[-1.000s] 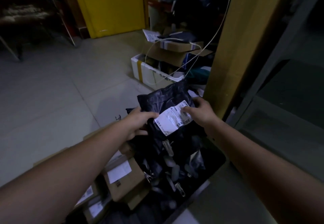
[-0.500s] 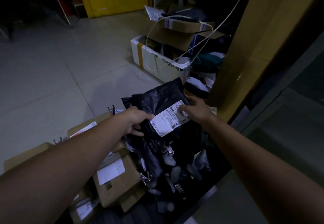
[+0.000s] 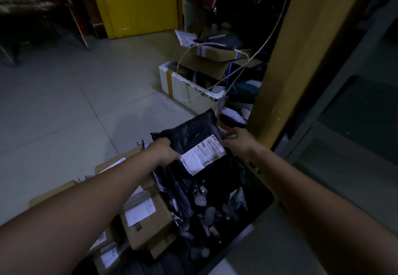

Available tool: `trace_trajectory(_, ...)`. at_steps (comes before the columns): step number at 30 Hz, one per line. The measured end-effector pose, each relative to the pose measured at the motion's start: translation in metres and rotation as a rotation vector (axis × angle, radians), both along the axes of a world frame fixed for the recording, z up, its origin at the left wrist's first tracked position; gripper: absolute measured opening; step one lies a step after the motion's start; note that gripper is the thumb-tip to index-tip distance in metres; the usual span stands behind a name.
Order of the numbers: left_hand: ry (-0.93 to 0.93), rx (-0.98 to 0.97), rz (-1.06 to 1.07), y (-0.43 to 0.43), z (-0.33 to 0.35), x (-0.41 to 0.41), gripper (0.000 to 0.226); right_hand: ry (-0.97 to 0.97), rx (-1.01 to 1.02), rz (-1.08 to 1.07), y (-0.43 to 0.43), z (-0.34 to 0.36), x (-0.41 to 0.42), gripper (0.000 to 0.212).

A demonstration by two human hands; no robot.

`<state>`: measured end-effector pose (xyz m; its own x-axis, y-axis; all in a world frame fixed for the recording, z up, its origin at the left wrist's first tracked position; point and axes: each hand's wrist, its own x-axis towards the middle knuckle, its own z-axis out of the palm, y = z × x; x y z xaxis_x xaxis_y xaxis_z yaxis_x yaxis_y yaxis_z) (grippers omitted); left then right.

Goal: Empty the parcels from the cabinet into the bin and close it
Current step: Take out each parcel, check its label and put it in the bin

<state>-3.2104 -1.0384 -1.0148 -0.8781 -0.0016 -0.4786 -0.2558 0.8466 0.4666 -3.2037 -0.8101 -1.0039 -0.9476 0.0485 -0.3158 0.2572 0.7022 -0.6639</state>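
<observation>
Risks first, big to small, all placed vs the bin (image 3: 261,204).

The grey unit right of the bin, which I take for the cabinet (image 3: 349,113), stands open. If parcels pile high or spill its way, closing could foul.

The bin looks nearly full of black bags and clips. Another item may sit proud of the rim and slide out.

Cardboard boxes (image 3: 146,216) are stacked vs the bin's left side and lean, so a nudge from the forearm could tip them.

The black poly parcel (image 3: 193,132) is held over the bin's far end. It's slick and floppy, so uneven release could flop it onto the floor beyond.

L hand (image 3: 165,150) is clamped on the parcel's left edge, fingers curled round it. R hand (image 3: 239,141) pinches the right edge by the label.

Writing: the white shipping label (image 3: 203,155) on the parcel shows barcodes and print too small to read. Box labels left of the bin are likewise illegible. No brand is visible.
</observation>
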Motion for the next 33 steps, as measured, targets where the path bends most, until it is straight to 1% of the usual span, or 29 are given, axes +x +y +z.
trace_trajectory(2, 0.059, -0.085, -0.113, 0.001, 0.017, 0.009, 0.055, 0.047, 0.048, 0.001, 0.005, 0.019, 0.014, 0.034)
trace_trajectory(5, 0.099, -0.146, -0.25, 0.01, 0.042, 0.024, 0.053, 0.058, 0.063, -0.001, 0.018, 0.05, 0.04, 0.033)
trace_trajectory(8, 0.14, -0.152, -0.351, 0.032, 0.068, 0.037, 0.048, 0.037, 0.1, 0.007, 0.04, 0.08, 0.075, 0.029)
trace_trajectory(11, 0.194, -0.135, -0.448, 0.065, 0.096, 0.051, 0.043, 0.05, 0.115, -0.043, 0.072, 0.105, 0.113, 0.035)
trace_trajectory(14, 0.233, -0.073, -0.521, 0.109, 0.124, 0.071, 0.038, 0.069, 0.159, -0.127, 0.109, 0.127, 0.159, 0.034)
trace_trajectory(16, 0.262, -0.063, -0.581, 0.144, 0.141, 0.089, 0.041, 0.067, 0.19, -0.21, 0.137, 0.142, 0.195, 0.038)
trace_trajectory(20, 0.295, -0.031, -0.703, 0.214, 0.171, 0.137, 0.045, 0.049, 0.241, -0.334, 0.191, 0.169, 0.269, 0.028)
trace_trajectory(25, 0.332, 0.012, -0.836, 0.289, 0.203, 0.202, 0.044, 0.063, 0.282, -0.474, 0.248, 0.198, 0.355, 0.024)
trace_trajectory(27, 0.351, 0.013, -0.872, 0.317, 0.211, 0.223, 0.045, 0.062, 0.276, -0.53, 0.269, 0.204, 0.383, 0.021)
trace_trajectory(30, 0.356, -0.003, -0.931, 0.355, 0.221, 0.247, 0.046, 0.056, 0.257, -0.608, 0.299, 0.21, 0.418, 0.023)
trace_trajectory(33, 0.333, 0.02, -0.965, 0.391, 0.227, 0.264, 0.048, 0.055, 0.269, -0.677, 0.327, 0.211, 0.443, 0.025)
